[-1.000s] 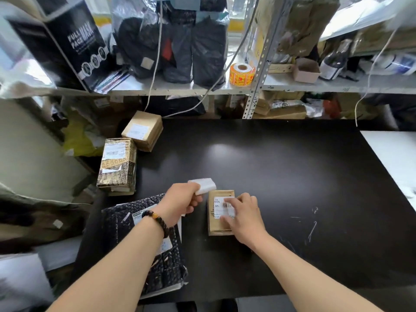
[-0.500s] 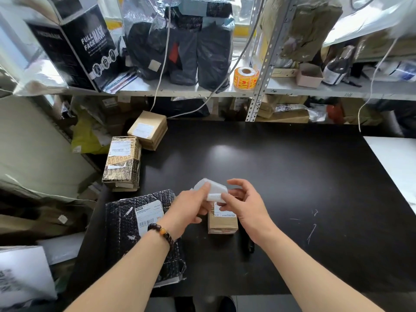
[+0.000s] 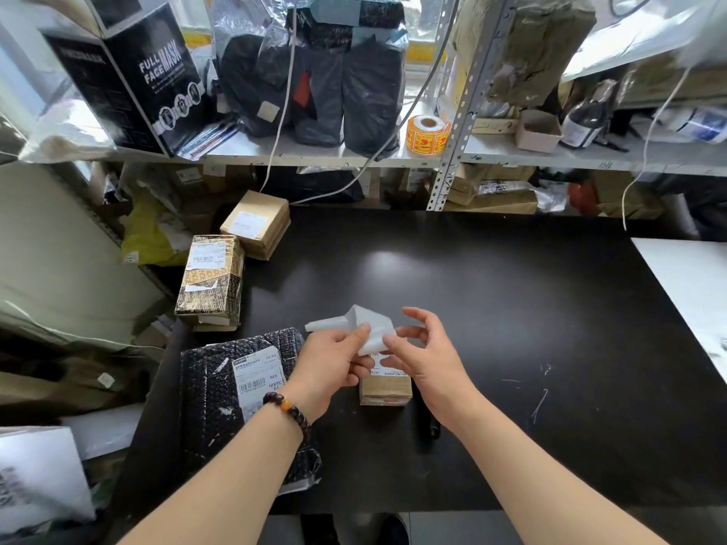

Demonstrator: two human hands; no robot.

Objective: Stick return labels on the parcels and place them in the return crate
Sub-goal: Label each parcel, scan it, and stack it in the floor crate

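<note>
A white label sheet (image 3: 369, 328) was held above the bench (image 3: 511, 308), pinched along its left side between the thumb and curled fingers of the left hand (image 3: 334, 363). Its lower right corner was nipped by the thumb and a fingertip of the right hand (image 3: 429, 359), whose other fingers were spread loosely and held nothing. Whether the sticker was already parting from its backing could not be told, since the sheet was pale and blurred. The small brown parcel (image 3: 385, 389) lay flat on the bench directly below the hands, partly hidden by them, with a printed label showing on its top. A black bubble-wrapped parcel (image 3: 236, 387) lay just beside it on the left, and a gold-patterned parcel (image 3: 210, 281) was set farther back. No return crate was in view. If the sticker were peeled carelessly, it could curl and cling to itself or to a fingertip. Since the parcel's top was small, the label could easily be laid crooked, creased, or hanging over an edge.
</note>
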